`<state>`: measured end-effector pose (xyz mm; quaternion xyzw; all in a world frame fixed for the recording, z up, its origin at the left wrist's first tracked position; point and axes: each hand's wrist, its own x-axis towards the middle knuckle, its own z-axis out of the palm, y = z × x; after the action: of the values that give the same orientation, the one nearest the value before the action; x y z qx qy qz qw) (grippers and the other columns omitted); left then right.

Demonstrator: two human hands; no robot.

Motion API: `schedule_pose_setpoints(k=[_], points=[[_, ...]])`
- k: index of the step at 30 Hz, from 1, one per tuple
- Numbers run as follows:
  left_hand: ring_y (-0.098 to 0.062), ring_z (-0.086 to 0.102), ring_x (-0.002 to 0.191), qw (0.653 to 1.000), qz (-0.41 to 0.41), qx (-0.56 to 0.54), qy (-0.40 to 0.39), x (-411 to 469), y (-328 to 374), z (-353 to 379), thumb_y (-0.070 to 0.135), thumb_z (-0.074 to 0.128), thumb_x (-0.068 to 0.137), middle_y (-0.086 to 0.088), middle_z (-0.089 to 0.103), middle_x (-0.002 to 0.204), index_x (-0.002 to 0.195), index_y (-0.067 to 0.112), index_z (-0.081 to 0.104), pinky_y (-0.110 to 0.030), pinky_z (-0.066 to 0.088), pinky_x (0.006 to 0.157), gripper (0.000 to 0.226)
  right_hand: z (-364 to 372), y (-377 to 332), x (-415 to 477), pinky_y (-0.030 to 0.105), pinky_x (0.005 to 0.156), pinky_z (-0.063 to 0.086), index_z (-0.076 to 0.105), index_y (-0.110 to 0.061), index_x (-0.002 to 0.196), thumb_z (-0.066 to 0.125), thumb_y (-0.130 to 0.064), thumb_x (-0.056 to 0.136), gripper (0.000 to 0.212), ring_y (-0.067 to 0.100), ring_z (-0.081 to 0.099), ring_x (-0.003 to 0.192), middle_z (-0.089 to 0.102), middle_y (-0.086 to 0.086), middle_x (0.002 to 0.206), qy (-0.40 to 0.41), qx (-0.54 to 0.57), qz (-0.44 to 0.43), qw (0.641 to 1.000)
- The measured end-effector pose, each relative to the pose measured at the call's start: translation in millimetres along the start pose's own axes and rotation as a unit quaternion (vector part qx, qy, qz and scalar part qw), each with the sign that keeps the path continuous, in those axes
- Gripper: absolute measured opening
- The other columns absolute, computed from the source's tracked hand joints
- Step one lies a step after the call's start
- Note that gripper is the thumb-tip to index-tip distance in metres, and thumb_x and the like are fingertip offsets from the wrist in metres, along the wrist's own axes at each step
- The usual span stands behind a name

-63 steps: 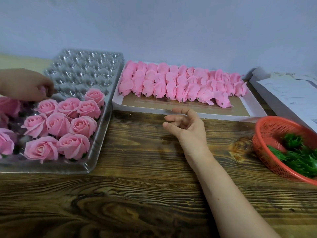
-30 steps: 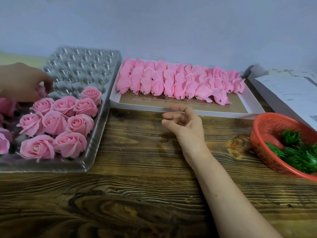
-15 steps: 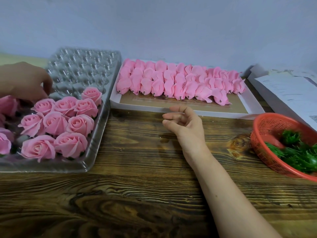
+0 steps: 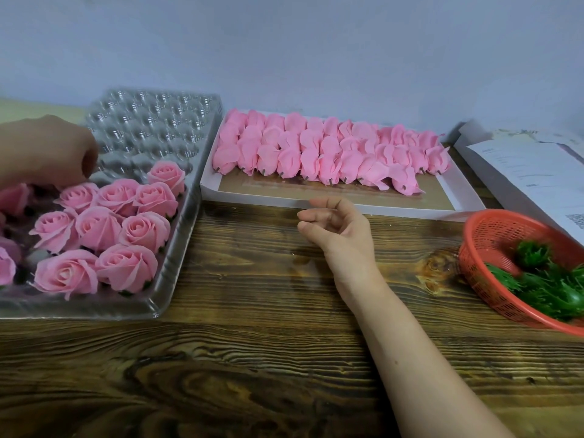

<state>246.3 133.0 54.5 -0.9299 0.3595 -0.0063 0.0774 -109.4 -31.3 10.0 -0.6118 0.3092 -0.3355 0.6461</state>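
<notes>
Roses are sitting packed in the near half of the clear tray; left hand is hovering over the tray's left side, fingers curling down just behind the back row, tips right by the back-left rose; honestly can't tell if it's pinching anything, the knuckles are hiding that; right hand is lying on the table, fingers loosely curled, holding nothing, well apart from the roses and just in front of the white box of pink buds; red basket is sitting far right.
</notes>
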Motion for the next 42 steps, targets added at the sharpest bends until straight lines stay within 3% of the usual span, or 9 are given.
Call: schedule_pose_setpoints(k=[6, 9, 14, 21, 29, 33, 37, 40, 42], points=[[-0.034, 0.067, 0.075, 0.998, 0.002, -0.062, -0.009, 3.2, -12.7, 6.6, 0.004, 0.084, 0.063, -0.015, 0.074, 0.077, 0.044, 0.019, 0.063, -0.046, 0.055, 0.081, 0.032, 1.2, 1.2, -0.3, 0.012, 0.064, 0.048, 0.061, -0.017, 0.098, 0.069, 0.011, 0.08, 0.034, 0.001, 0.06, 0.066, 0.071, -0.002, 0.082, 0.001, -0.004, -0.003, 1.0], [-0.032, 0.064, 0.064, 0.997, 0.015, -0.075, -0.012, 1.1, -14.3, 1.5, -0.004, 0.074, 0.063, -0.011, 0.071, 0.067, 0.044, 0.022, 0.063, -0.044, 0.056, 0.073, 0.034, 0.2, 1.8, 0.2, 0.012, 0.065, 0.048, 0.062, -0.017, 0.098, 0.069, 0.011, 0.08, 0.033, 0.001, 0.061, 0.067, 0.071, -0.003, 0.081, 0.005, -0.006, -0.001, 1.0], [-0.025, 0.062, 0.053, 0.996, 0.031, -0.081, 0.01, -4.8, -10.8, -5.9, -0.004, 0.083, 0.06, -0.004, 0.065, 0.05, 0.052, 0.017, 0.065, -0.041, 0.056, 0.066, 0.03, -1.0, 2.0, 0.6, 0.013, 0.067, 0.049, 0.062, -0.016, 0.1, 0.069, 0.009, 0.081, 0.033, 0.002, 0.061, 0.07, 0.072, -0.001, 0.083, 0.008, -0.013, 0.002, 1.0], [-0.025, 0.059, 0.049, 0.996, 0.046, -0.073, 0.036, -4.1, -12.5, 1.5, -0.006, 0.086, 0.05, -0.002, 0.058, 0.041, 0.037, 0.024, 0.059, -0.041, 0.055, 0.065, 0.042, -1.4, 1.2, 0.4, 0.013, 0.068, 0.049, 0.061, -0.018, 0.098, 0.069, 0.009, 0.081, 0.033, 0.002, 0.061, 0.07, 0.072, -0.002, 0.083, 0.01, -0.015, 0.007, 1.0], [-0.03, 0.067, 0.065, 0.997, 0.045, -0.066, 0.017, 13.3, -29.9, 14.0, -0.001, 0.083, 0.053, -0.005, 0.07, 0.059, 0.037, 0.028, 0.061, -0.047, 0.058, 0.073, 0.04, -3.1, -0.9, -0.5, 0.012, 0.069, 0.05, 0.061, -0.015, 0.101, 0.069, 0.009, 0.081, 0.031, 0.0, 0.063, 0.072, 0.071, 0.0, 0.084, 0.014, -0.016, 0.006, 1.0], [-0.022, 0.066, 0.062, 0.997, 0.014, -0.073, 0.013, 5.5, -28.3, 15.5, 0.005, 0.081, 0.066, 0.005, 0.067, 0.056, 0.044, 0.037, 0.061, -0.04, 0.058, 0.072, 0.043, -3.0, -1.4, -1.0, 0.014, 0.072, 0.052, 0.062, -0.014, 0.102, 0.069, 0.009, 0.082, 0.031, 0.002, 0.064, 0.074, 0.071, 0.002, 0.085, 0.016, -0.015, 0.01, 1.0], [-0.042, 0.064, 0.075, 0.989, 0.041, -0.13, 0.054, -20.9, -13.2, 0.6, -0.011, 0.087, 0.059, -0.021, 0.068, 0.069, 0.065, 0.005, 0.075, -0.055, 0.052, 0.083, 0.021, -4.4, -2.9, -0.7, 0.02, 0.076, 0.052, 0.062, -0.015, 0.1, 0.068, 0.008, 0.082, 0.03, 0.004, 0.064, 0.076, 0.072, 0.001, 0.085, 0.023, -0.013, 0.014, 1.0], [-0.049, 0.059, 0.075, 0.982, 0.063, -0.128, 0.124, -37.3, -5.0, -7.8, -0.022, 0.081, 0.061, -0.017, 0.055, 0.067, 0.084, -0.013, 0.073, -0.058, 0.048, 0.079, 0.026, -6.7, -3.6, -0.1, 0.029, 0.082, 0.053, 0.063, -0.017, 0.1, 0.069, 0.006, 0.082, 0.03, 0.007, 0.065, 0.08, 0.073, 0.001, 0.086, 0.031, -0.017, 0.018, 0.999], [-0.045, 0.056, 0.072, 0.972, 0.084, -0.144, 0.164, -45.5, 5.6, -21.9, -0.017, 0.082, 0.066, -0.013, 0.05, 0.069, 0.089, -0.014, 0.071, -0.06, 0.048, 0.078, 0.026, -7.9, -3.9, 0.5, 0.033, 0.085, 0.053, 0.063, -0.018, 0.099, 0.069, 0.006, 0.082, 0.03, 0.009, 0.065, 0.08, 0.073, 0.001, 0.086, 0.036, -0.014, 0.018, 0.999]])
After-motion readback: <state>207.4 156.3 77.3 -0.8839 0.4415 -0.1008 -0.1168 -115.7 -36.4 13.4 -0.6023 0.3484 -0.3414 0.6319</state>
